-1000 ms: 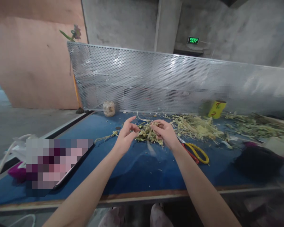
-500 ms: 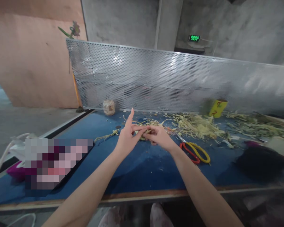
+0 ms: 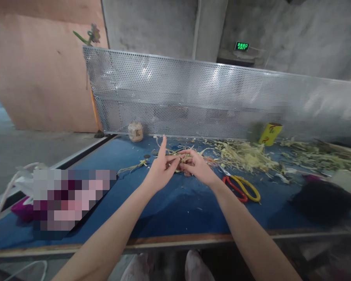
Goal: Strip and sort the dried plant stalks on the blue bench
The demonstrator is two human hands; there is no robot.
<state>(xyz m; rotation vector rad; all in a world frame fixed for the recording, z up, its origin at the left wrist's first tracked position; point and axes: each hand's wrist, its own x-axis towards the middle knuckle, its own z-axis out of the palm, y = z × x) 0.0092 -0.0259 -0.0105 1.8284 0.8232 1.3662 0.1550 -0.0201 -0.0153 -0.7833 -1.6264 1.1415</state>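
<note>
In the middle of the blue table, my left hand pinches a thin dried plant stem, one finger pointing straight up. Close beside it on the right, my right hand has its fingers bent around the same bit of plant, fingertips nearly meeting those of the left. The fingers partly hide the stem. Behind and under the hands lie loose pale-green plant scraps. A small sprig with long stalks rests left of my left hand. Scissors with one red and one yellow handle lie right of my right hand.
A pale heap of dried plant strips spreads at the back right, near a yellow box. A whitish lump stands by the perforated metal screen. A dark bundle sits far right, a blurred-out item at left.
The fingers of my right hand have lifted and spread slightly over the plant. My left hand keeps nearly the same pose, and the view has shifted a little.
</note>
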